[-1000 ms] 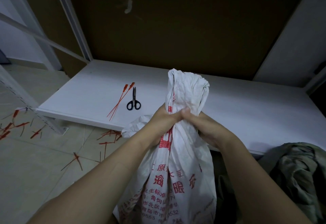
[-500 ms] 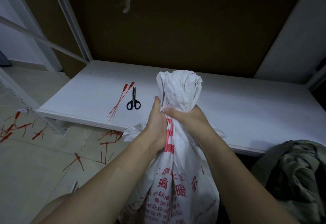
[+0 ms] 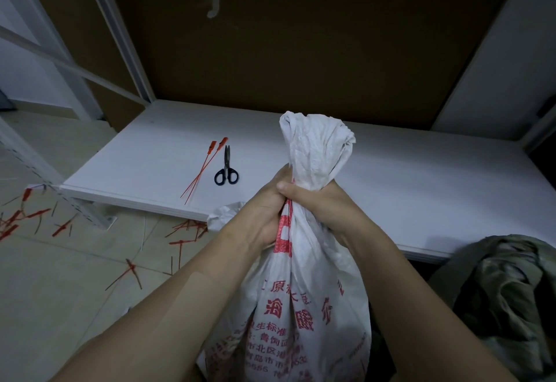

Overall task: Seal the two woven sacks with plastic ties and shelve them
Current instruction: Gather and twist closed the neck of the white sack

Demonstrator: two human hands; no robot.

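Observation:
A white woven sack with red printed characters stands upright in front of me, its mouth gathered into a bunched neck above my fists. My left hand grips the neck from the left. My right hand is wrapped round the neck from the right, thumb across the front. Two red plastic ties lie on the white shelf board, beside black-handled scissors. A second sack, dull green and crumpled, sits at the lower right, partly cut off by the frame.
Several cut red tie pieces litter the tiled floor at the left. White metal rack uprights rise at the left and a brown board backs the shelf. The shelf's front edge runs just beyond my hands.
My hands have twisted and squeezed the sack's neck tighter, and the bunched top has become narrower and more compact. The sack has shifted slightly to the right.

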